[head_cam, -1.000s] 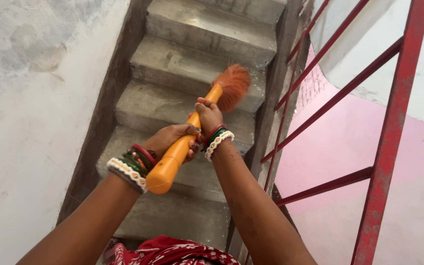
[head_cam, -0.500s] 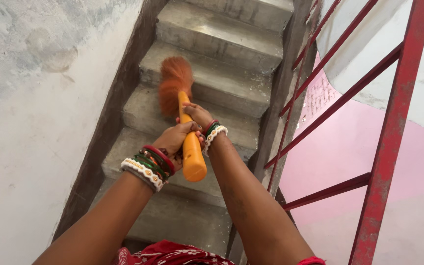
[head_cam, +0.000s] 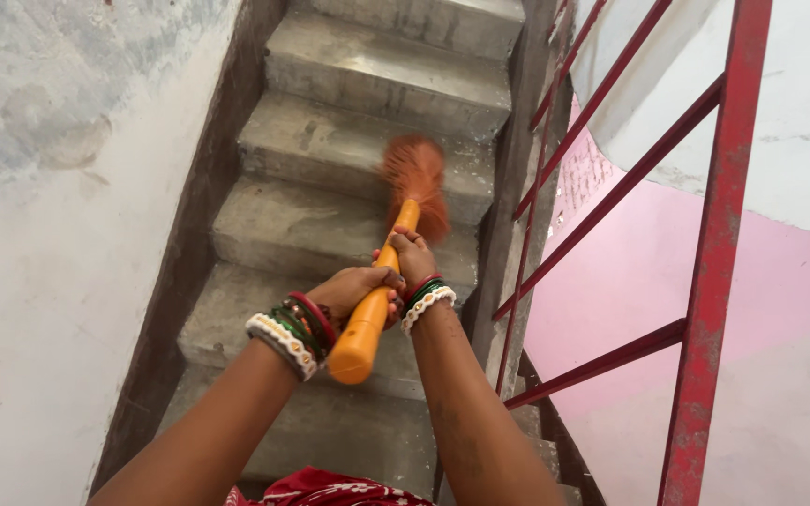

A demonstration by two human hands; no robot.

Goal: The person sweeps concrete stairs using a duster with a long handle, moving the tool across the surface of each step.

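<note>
Both hands grip an orange-handled broom (head_cam: 374, 305): the left hand (head_cam: 356, 289) wraps the thick lower handle, the right hand (head_cam: 412, 256) clasps it higher up. Its blurred orange bristles (head_cam: 416, 178) hover over a concrete step (head_cam: 330, 155), near the red railing (head_cam: 716, 253).

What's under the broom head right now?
The broom head lies over a grey concrete step, with pale dust or grit beside it. The patch directly beneath the blurred bristles is covered. Both the left hand and right hand grip the orange handle.

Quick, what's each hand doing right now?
Left hand: closed around the orange broom handle, near its end.
Right hand: closed on the same handle, farther up toward the bristles.
</note>
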